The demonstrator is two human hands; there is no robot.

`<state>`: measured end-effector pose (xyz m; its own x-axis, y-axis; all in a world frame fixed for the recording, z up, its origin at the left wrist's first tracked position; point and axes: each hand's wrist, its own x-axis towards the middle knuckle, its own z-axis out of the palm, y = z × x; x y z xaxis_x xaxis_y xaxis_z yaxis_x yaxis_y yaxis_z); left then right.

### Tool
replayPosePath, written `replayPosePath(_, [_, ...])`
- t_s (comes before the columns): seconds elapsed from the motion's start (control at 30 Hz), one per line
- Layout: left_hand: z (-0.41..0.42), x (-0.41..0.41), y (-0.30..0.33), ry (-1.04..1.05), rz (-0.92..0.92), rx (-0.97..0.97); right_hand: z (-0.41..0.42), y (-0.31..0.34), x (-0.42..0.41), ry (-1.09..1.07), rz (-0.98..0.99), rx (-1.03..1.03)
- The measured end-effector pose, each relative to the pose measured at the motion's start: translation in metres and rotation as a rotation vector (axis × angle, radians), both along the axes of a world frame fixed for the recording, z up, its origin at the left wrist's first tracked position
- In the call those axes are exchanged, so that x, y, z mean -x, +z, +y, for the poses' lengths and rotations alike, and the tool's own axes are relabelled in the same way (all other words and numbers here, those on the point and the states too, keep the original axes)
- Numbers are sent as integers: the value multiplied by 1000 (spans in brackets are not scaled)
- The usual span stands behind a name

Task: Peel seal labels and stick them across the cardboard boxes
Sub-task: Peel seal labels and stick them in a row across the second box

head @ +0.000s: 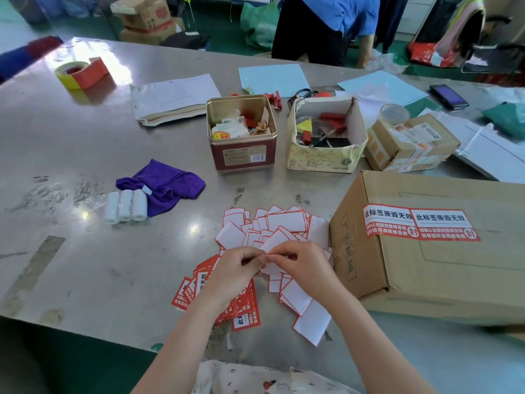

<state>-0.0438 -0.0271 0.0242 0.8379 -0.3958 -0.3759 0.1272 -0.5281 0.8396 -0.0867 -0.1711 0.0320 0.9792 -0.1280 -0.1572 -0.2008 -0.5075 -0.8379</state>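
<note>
Peel slowly from the corner, keeping the sticky face off your fingers, then carry the label to the large brown cardboard box at three o'clock, where two red seal labels already sit side by side. Your left hand and right hand meet at the centre of the steel bench, each grip closed in a fingertip pinch on one small white-backed seal label. Spent white backings lie at twelve o'clock, and fresh red labels at six.
</note>
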Motion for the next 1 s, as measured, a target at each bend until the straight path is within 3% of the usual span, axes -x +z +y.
replayPosePath(0.33, [-2, -2, 3, -119, -86, -7, -4, -3, 0, -34, 53, -36])
replayPosePath(0.53, [-3, 0, 5, 91, 79, 80, -15, -4, 0, -169, 67, -33])
replayPosePath(0.63, [-2, -4, -2, 222, 121, 28, -18, -1, -1, -231, 70, -84])
replayPosePath(0.83, [-2, -14, -27, 153, -133, -298, -21, 6, -3, -335, 64, -284])
replayPosePath(1.0, [-10, -14, -46, 126, -368, -494, -24, 16, -4, -467, -30, -570])
